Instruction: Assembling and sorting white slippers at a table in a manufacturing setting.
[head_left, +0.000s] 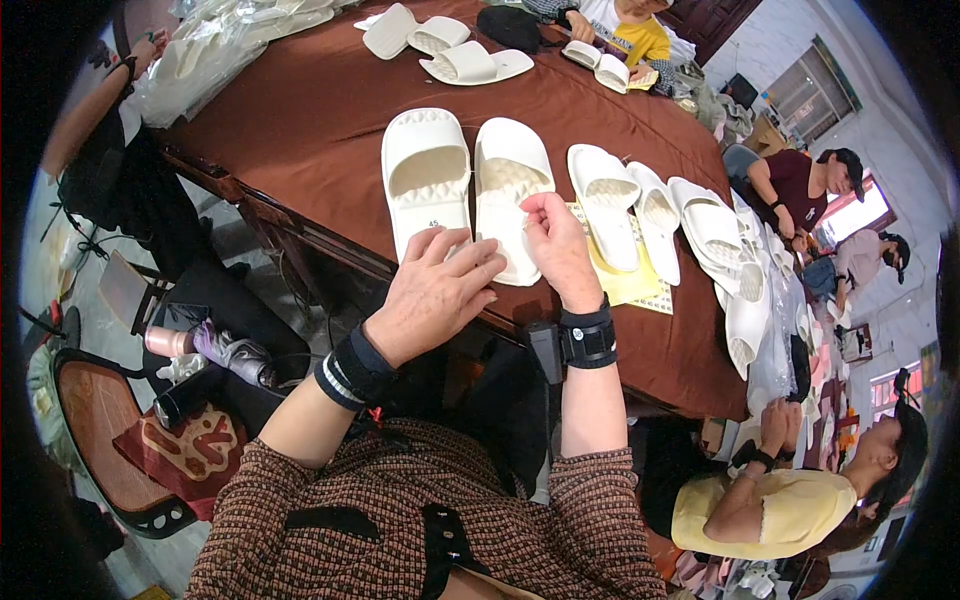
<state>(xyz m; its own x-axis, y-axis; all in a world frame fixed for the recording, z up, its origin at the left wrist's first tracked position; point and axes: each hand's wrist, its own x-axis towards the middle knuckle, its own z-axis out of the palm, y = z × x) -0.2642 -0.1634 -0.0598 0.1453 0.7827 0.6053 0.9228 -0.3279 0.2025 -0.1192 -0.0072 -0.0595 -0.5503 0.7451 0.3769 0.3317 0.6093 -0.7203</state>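
In front of me a pair of white slide slippers lies on the brown cloth, toes pointing away. My left hand point(432, 300) rests over the heel end of the left slipper point(425, 130), fingers spread and holding nothing. A small dark printed mark shows on that slipper's insole. Over the right slipper point(512, 140), my right hand point(560, 250) is closed, thumb and forefinger pinched together near its insole. Whatever is between those fingertips is too small to make out. Beside that hand, a yellow sheet point(625, 285) with small labels lies partly under another white slipper point(605, 200).
More white slippers point(712, 225) line the table's right side, and others point(465, 62) lie at the far edge. Plastic bags point(225, 60) cover the far left corner. Co-workers sit around the brown-covered table point(310, 130). A chair point(100, 400) stands at my left.
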